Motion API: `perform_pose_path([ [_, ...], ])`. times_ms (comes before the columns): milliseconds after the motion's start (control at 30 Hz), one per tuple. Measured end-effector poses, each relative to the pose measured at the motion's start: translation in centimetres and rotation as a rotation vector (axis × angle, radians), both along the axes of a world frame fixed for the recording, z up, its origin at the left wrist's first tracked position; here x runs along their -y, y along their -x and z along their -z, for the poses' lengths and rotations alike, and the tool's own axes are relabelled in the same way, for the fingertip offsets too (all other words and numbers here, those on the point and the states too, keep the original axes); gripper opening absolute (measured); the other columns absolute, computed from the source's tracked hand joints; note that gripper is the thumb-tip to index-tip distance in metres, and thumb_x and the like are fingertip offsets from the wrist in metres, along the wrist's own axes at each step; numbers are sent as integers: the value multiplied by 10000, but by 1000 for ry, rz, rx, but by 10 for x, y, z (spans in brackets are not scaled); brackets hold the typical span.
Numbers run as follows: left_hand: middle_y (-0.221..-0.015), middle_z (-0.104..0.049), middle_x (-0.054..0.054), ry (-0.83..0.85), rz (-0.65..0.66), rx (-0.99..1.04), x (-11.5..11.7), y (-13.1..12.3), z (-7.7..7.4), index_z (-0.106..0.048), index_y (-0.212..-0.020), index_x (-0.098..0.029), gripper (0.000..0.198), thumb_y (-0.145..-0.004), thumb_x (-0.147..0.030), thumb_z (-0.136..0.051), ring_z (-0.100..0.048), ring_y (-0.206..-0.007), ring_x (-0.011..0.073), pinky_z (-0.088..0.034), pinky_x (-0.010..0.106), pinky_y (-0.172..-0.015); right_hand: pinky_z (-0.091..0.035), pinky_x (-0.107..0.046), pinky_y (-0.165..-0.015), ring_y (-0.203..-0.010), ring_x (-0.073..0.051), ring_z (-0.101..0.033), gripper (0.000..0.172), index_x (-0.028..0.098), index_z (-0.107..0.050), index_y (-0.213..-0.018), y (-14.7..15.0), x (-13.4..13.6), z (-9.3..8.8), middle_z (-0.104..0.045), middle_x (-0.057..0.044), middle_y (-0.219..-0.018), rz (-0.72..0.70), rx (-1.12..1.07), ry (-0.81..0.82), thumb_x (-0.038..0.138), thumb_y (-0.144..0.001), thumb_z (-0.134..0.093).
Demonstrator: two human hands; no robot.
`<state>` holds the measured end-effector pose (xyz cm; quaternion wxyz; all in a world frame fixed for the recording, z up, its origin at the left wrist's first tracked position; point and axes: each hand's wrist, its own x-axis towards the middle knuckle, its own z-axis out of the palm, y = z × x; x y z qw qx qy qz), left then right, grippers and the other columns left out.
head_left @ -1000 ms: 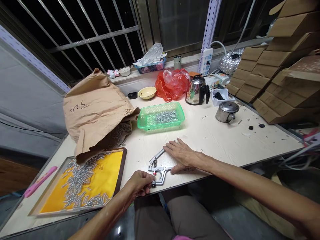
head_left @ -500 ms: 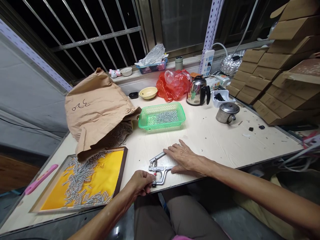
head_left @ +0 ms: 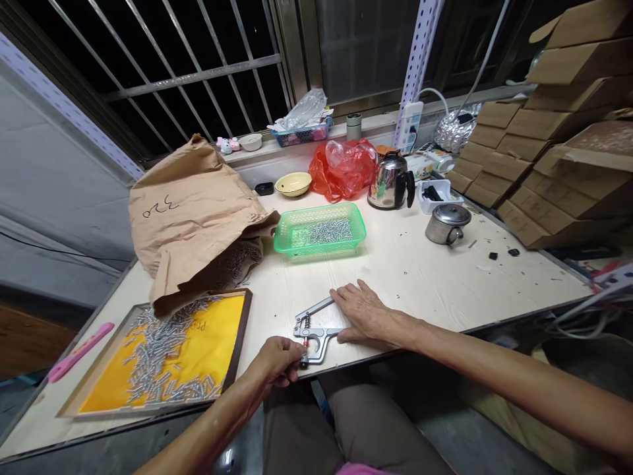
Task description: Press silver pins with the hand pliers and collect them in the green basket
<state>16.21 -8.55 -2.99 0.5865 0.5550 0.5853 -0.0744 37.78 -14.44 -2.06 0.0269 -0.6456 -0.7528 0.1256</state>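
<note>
A pair of silver snap-fastener pliers (head_left: 320, 335) lies at the table's front edge, its spring and red-marked jaw toward the left. My right hand (head_left: 366, 313) holds the handles, fingers over the upper one and thumb by the lower; the handles are spread apart. At the jaw, my left hand (head_left: 277, 359) is closed in a pinch, and whatever its fingertips hold is too small and covered to make out. Left of it, a shallow tray (head_left: 240, 343) with a yellow lining carries many small metal pins (head_left: 161, 349). Beyond the pliers stands a green plastic basket (head_left: 319, 249) with more small metal pieces inside.
A large brown paper bag (head_left: 198, 211) leans over the tray's back, with metal pieces at its mouth. A pink-handled tool (head_left: 82, 353) lies far left. Behind are a red plastic bag (head_left: 341, 171), a kettle (head_left: 388, 185), a lidded metal cup (head_left: 445, 227) and stacked cardboard boxes (head_left: 548, 171).
My right fingertips have shifted slightly right along the upper handle, so a little more of it shows. My left hand stays at the jaw.
</note>
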Motion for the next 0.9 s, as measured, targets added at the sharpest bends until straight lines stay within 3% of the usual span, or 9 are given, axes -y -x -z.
perform_pose_path([
  [233, -443, -465, -76, -14, 12, 11, 0, 2, 2, -525, -651, -157, 518, -485, -621, -684, -447, -364, 64, -290, 175, -346, -304, -483, -960, -1045, -297, -479, 703, 116, -524, -1146, 2, -4, 0, -562, -145, -1093, -7, 49, 5, 526, -617, -735],
  [500, -492, -478, -71, -79, 2, 3, 4, 1, 3, -504, -652, -162, 458, -560, -584, -655, -478, -387, 77, -321, 189, -365, -385, -401, -833, -1018, -286, -468, 664, 130, -532, -1104, 4, -5, -3, -536, -139, -1114, 24, 57, 45, 517, -606, -740],
  [633, -460, -481, -58, -101, 37, -51, 5, 2, 0, -514, -690, -168, 345, -687, -506, -581, -476, -395, 102, -343, 212, -399, -382, -414, -820, -1013, -293, -460, 689, 139, -535, -1102, 3, -4, -1, -530, -136, -1118, 47, 51, 34, 542, -584, -744],
  [733, -529, -558, -4, -408, 149, -135, 8, 5, -7, -568, -721, -168, 268, -780, -419, -495, -540, -504, 149, -393, 250, -496, -379, -398, -807, -1003, -287, -464, 665, 152, -555, -1072, 2, -4, 0, -539, -123, -1104, 51, 44, 32, 562, -582, -739],
  [833, -824, -636, 57, -832, 281, -97, 12, 4, -15, -620, -849, -179, 238, -831, -354, -460, -593, -743, 186, -431, 281, -667, -369, -383, -799, -989, -275, -476, 592, 158, -574, -1024, 2, -5, -1, -551, -119, -1078, 34, 58, 28, 563, -618, -719],
  [900, -930, -620, 70, -967, 396, -34, 15, -3, -17, -614, -959, -190, 239, -850, -336, -459, -577, -857, 206, -436, 307, -757, -365, -383, -795, -984, -277, -481, 564, 158, -579, -1012, 2, -5, -1, -559, -122, -1067, 23, 77, 21, 559, -637, -709],
])
